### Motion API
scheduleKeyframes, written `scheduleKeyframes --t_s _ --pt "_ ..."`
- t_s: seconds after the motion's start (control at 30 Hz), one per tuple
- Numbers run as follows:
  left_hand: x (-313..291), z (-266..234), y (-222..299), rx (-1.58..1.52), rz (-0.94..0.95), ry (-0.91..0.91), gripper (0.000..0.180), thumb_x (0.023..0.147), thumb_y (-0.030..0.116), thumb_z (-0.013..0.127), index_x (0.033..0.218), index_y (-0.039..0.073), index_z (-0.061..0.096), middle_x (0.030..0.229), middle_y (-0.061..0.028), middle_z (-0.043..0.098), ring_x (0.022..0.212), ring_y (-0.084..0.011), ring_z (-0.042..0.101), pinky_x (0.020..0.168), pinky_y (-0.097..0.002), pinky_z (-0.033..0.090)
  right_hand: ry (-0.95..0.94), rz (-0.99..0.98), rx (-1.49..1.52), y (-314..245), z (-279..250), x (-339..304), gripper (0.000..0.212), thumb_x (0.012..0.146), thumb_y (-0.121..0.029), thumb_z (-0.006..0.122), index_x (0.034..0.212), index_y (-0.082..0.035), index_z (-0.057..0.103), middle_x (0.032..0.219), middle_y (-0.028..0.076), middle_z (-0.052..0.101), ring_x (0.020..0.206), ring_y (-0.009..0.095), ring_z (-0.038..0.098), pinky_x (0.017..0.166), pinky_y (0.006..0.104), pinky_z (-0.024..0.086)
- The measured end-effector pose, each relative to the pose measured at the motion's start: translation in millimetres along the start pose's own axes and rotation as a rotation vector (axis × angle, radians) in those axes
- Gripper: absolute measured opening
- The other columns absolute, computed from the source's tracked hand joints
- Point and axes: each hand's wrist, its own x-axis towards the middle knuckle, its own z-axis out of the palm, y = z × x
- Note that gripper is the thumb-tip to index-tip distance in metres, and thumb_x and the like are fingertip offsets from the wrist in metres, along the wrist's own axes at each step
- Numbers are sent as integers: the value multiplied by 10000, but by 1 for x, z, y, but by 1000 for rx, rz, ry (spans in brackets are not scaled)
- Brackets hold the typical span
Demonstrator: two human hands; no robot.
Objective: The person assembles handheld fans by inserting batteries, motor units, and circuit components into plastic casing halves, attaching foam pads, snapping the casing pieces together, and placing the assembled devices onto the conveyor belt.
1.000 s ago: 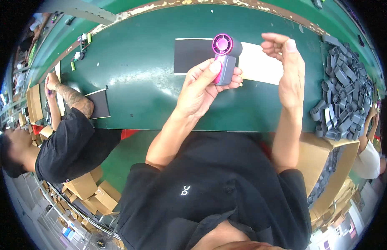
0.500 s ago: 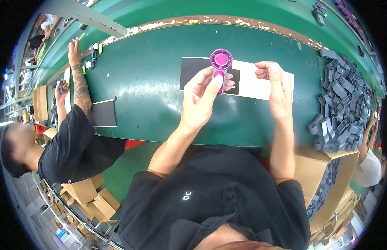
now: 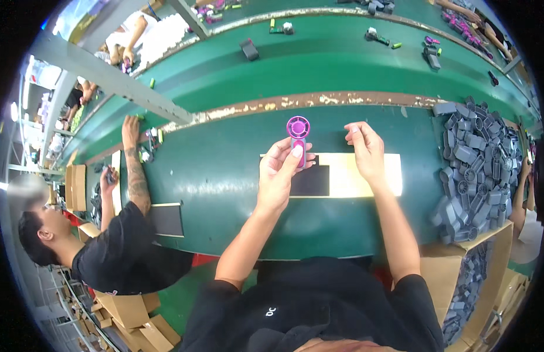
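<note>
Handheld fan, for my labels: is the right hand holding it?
No, the left hand holds the fan while the right hand hovers apart.

Left of the black-and-white strip [image 3: 348,176], the green tabletop [image 3: 219,193] leaves passing room; by its black end, a held purple fan [image 3: 299,127] obstructs; rightward, heaped grey casings [image 3: 474,170] block.

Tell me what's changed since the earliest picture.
The fan has been turned: its gray side showed, and now its pink face points at the camera. The co-worker's hand at left has reached out toward the far edge of the table. The view has tilted up. Unchanged: the left hand holds the fan, the right hand is empty, the gray parts lie piled at right.
</note>
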Motion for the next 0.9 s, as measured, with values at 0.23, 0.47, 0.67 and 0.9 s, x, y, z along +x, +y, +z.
scheduleKeyframes --t_s 0.23,0.47,0.67,0.9 --pt "98 2 -4 212 18 8 423 1025 223 683 1337 -36 563 1185 -142 698 1030 -206 708 904 -356 602 247 -88 -41 15 10 4 109 859 7 786 947 9 722 854 48 683 710 94 619 640 229 486" --pt "220 14 -35 633 237 52 441 931 288 767 1183 -60 666 998 -146 760 907 -202 729 799 -353 576 180 -5 -50 15 10 8 67 859 -35 798 872 5 746 844 58 688 699 116 625 650 258 498" --pt "272 54 -38 1098 322 256 426 850 348 765 1103 8 722 929 -223 758 904 -408 736 854 -496 560 227 -93 -57 13 9 10 79 879 -47 788 868 24 754 857 88 705 649 141 646 606 274 529" --pt "340 81 -50 1239 504 338 452 849 377 768 1135 29 725 949 -194 769 919 -383 742 876 -474 565 207 -103 -89 14 12 9 79 917 -46 741 892 29 737 888 99 705 663 168 657 584 279 545"
